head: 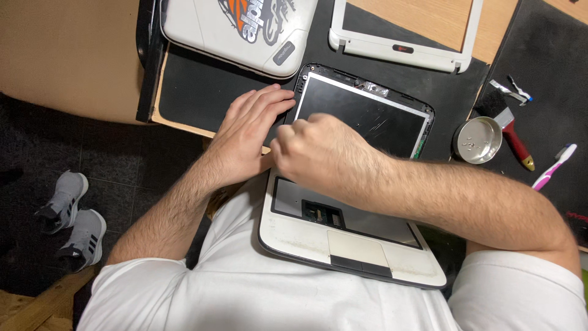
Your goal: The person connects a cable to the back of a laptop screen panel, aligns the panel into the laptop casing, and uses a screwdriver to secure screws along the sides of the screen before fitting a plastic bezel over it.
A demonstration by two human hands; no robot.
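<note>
grey sneakers (pixel 76 220) on floor, far left | left hand (pixel 248 132) flat, fingers together, on left edge of screen panel (pixel 361 113) | right hand (pixel 321 153) fisted at panel's lower left corner, grip contents cannot tell | white laptop base (pixel 349 236) on lap | metal dish (pixel 478 140), brush (pixel 511 125), pink toothbrush (pixel 554 167) on black mat (pixel 202 86)

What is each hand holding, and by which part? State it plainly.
The left hand rests flat on the left edge of the laptop screen, steadying it without gripping it. The right hand is closed at the screen's lower left corner; whether it pinches something cannot be told.
</note>
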